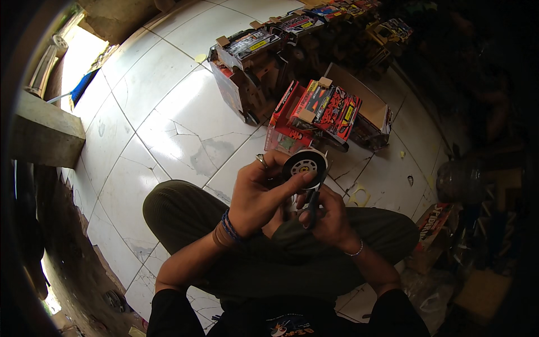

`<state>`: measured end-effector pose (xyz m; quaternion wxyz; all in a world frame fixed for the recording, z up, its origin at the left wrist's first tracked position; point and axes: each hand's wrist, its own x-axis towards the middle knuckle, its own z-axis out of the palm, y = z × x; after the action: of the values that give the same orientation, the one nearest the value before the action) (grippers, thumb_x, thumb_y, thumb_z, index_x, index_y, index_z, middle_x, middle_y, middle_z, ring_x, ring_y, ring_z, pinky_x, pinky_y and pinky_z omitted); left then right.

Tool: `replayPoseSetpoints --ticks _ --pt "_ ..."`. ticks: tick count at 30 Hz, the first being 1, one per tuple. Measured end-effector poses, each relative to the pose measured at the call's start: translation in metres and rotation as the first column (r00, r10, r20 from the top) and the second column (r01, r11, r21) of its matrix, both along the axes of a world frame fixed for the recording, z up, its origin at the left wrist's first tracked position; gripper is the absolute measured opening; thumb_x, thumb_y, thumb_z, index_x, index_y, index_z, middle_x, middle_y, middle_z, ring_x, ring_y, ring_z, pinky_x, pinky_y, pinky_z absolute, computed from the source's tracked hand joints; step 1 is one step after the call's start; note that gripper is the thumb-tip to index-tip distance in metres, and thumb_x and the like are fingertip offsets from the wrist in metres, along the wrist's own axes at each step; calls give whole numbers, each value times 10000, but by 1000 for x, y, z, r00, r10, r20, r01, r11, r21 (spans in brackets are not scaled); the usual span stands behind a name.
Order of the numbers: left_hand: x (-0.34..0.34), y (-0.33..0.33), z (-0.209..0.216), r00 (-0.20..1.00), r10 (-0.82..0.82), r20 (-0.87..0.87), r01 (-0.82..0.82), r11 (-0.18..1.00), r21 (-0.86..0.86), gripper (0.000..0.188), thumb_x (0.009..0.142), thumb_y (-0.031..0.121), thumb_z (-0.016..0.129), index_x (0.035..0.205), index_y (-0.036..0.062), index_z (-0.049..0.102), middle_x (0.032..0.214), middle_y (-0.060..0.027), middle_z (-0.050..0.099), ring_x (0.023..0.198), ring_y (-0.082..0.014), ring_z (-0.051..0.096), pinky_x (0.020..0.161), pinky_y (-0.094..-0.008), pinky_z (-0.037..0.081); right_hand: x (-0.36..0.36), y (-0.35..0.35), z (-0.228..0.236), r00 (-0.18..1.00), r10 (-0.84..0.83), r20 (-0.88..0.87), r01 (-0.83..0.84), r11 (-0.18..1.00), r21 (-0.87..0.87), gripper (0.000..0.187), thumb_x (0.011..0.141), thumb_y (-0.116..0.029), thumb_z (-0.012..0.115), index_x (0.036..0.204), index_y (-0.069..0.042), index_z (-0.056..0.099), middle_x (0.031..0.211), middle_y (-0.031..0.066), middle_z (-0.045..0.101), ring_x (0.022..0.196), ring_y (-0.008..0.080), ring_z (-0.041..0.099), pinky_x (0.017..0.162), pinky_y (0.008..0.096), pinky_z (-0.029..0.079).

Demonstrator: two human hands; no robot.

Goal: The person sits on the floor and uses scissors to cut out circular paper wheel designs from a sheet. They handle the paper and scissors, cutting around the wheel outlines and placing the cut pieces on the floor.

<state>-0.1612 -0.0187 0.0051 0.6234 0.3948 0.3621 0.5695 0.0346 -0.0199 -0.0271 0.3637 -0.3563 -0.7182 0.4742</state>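
Note:
Above my lap, my left hand (259, 188) is closed on a round wheel cutout (299, 164), black with a pale rim and a yellow centre. Its thumb presses flat on the face. In my right hand (331, 222) is a pair of scissors (314, 203) with dark handles. The scissor blades point up along the right edge of the wheel cutout; whether they touch it I cannot tell. Just beyond my hands stands a red toy truck (335, 112) made of printed board, with dark wheels.
More toy trucks (250, 45) line up toward the back right. Pale yellow offcuts (359, 196) lie on the cracked white tile floor (168, 121). A clear plastic jug (459, 178) stands at the right, near a printed red piece (433, 220). A concrete post (45, 135) is at the left.

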Motion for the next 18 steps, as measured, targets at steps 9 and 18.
replayPoseSetpoints --ticks 9,18 --pt "-3 2 3 1000 -26 -15 26 999 22 189 945 35 772 1089 -26 666 1023 -63 749 932 -83 693 826 -249 569 4 2 0 1000 12 26 -12 1000 -22 454 927 -417 779 1133 -28 666 887 45 583 618 114 490 517 298 369" --pt "-6 1 9 995 -100 18 100 995 -12 179 947 38 771 1065 -25 652 1019 -63 747 915 -89 698 806 -250 574 7 2 7 1000 1 -16 -2 999 -50 504 910 -455 793 1129 -20 663 905 40 588 660 100 494 522 292 362"
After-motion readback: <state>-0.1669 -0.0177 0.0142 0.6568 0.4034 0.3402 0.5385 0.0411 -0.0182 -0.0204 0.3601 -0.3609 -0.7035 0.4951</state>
